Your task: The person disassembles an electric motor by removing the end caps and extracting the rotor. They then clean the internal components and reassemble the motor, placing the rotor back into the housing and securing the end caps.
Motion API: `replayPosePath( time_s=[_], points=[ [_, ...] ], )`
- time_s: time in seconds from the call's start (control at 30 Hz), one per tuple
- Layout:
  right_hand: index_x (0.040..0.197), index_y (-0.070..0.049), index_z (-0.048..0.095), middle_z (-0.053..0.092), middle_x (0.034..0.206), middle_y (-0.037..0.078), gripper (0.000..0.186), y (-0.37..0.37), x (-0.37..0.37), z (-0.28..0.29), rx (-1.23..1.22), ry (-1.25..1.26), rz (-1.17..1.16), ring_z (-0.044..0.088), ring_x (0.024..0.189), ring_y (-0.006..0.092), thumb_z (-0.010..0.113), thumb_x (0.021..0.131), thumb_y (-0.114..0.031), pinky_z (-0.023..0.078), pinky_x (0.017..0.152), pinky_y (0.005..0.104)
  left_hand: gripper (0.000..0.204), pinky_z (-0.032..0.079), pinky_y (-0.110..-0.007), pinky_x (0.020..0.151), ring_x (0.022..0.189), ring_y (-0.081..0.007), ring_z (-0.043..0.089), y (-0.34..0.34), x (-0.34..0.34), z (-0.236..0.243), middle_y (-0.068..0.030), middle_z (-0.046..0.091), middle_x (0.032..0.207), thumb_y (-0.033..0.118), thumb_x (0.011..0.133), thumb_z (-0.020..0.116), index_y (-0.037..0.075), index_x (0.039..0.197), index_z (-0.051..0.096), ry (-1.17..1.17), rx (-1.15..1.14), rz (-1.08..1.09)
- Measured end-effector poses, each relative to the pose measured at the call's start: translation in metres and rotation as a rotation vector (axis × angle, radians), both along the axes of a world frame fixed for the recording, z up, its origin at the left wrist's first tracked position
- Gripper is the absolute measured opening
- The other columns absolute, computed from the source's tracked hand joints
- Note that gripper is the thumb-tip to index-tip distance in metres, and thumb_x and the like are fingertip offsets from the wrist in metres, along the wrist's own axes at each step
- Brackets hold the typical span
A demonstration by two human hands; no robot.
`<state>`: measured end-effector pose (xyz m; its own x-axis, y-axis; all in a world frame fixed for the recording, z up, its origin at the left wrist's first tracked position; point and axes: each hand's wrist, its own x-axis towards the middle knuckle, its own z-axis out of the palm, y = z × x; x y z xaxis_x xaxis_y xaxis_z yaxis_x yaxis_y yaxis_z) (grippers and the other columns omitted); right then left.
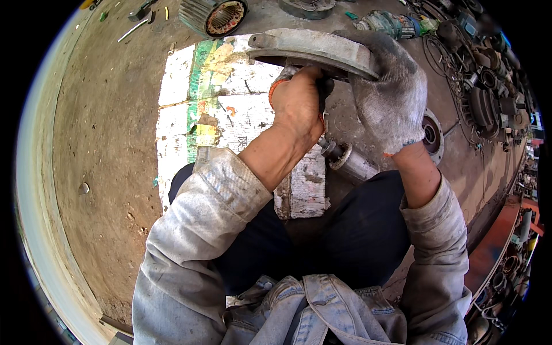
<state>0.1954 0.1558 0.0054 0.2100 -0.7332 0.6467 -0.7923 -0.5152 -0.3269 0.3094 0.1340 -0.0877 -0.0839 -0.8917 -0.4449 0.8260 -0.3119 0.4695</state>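
My right hand (385, 86), in a dirty grey work glove, grips the right end of a round grey metal cover (322, 46), seen nearly edge-on and raised off the ground. Bare-skinned, my left hand (299, 95) is closed beneath the cover's near side. A bunched work glove (280, 86) with an orange hem shows around this hand; its fingertips are hidden by the cover. Below my hands lies a metal rotor with a shaft (353, 165), close to my right knee. A round flanged part (432, 136) sits partly behind my right wrist.
A stained white sheet (172, 123) with a green stripe lies on the ground. Beyond it are a finned motor housing (198, 17), another round cover (307, 7) and a hammer (138, 23). A greenish motor (388, 24) and heaped metal parts (483, 109) crowd the right side.
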Motion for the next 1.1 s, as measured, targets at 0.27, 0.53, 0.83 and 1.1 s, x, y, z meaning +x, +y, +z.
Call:
replayPosePath(
  time_s=[0.27,0.53,0.83,1.1],
  points=[
    [0.126,-0.007,0.076,0.081,0.106,0.015,0.036,-0.003,-0.009,0.003,0.165,-0.081,-0.16,0.079,0.092,0.0218,0.073,0.09,-0.002,0.061,0.081,0.0351,0.017,0.061,-0.035,0.086,0.092,-0.0243,0.072,0.013,0.007,0.021,-0.0157,0.074,0.105,0.0,0.097,0.066,-0.008,0.111,0.069,-0.03,0.001,-0.055],
    [0.129,0.0,0.073,0.08,0.109,0.009,0.041,-0.013,-0.021,-0.008,0.3,-0.47,-0.071,0.073,0.094,0.0132,0.07,0.088,0.001,0.06,0.082,0.0308,0.019,0.062,-0.036,0.087,0.093,-0.0254,0.074,0.009,0.007,0.033,-0.0154,0.076,0.11,0.0,0.097,0.075,-0.007,0.114,0.07,-0.012,-0.01,-0.019],
    [0.127,-0.003,0.074,0.079,0.11,0.015,0.042,-0.01,-0.009,-0.003,0.191,-0.131,-0.051,0.076,0.1,0.0215,0.075,0.084,-0.003,0.059,0.088,0.0344,0.02,0.064,-0.038,0.09,0.096,-0.0283,0.076,0.006,0.012,0.021,-0.0179,0.076,0.11,-0.003,0.097,0.072,-0.008,0.116,0.069,-0.021,0.004,0.005],
    [0.128,-0.003,0.073,0.079,0.111,0.014,0.044,-0.015,-0.017,0.0,0.306,-0.15,-0.052,0.076,0.099,0.0203,0.077,0.084,-0.003,0.059,0.088,0.0341,0.019,0.065,-0.038,0.089,0.095,-0.029,0.076,0.002,0.013,0.015,-0.0189,0.076,0.11,-0.004,0.097,0.066,-0.01,0.115,0.069,-0.118,-0.059,0.011]
  ],
)
